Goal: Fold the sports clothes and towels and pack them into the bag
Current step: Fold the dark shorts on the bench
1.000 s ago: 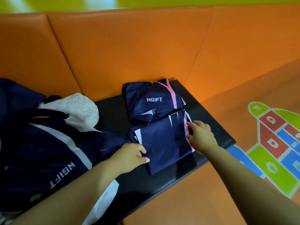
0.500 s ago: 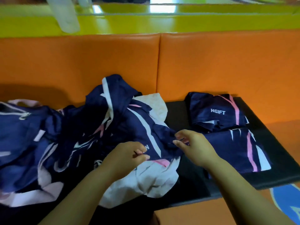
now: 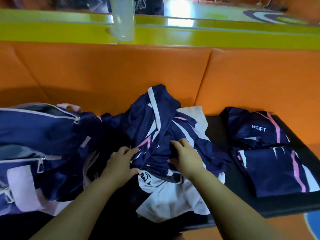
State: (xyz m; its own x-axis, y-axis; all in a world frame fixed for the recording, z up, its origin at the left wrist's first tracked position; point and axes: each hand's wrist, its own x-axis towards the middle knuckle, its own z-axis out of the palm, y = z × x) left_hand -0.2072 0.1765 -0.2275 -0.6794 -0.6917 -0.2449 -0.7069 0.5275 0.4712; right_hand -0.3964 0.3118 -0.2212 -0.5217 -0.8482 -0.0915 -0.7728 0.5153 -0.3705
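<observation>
A heap of unfolded navy, white and pink sports clothes lies in the middle of the black mat. My left hand grips a fold of navy cloth at the heap's near left. My right hand rests on the heap just to the right, fingers spread over the cloth. A white towel shows behind the heap. Two folded navy garments lie at the right: one marked NGIFT at the back and another in front of it. The navy and pink bag stands unzipped at the left.
An orange padded wall rises right behind the mat. A yellow ledge runs along its top with a translucent bottle standing on it. Orange floor with a blue patch lies at the lower right.
My view has swung left from the folded garments to the heap and the bag. Both hands have left the folded garment and moved onto the heap, the left now gripping navy cloth.
</observation>
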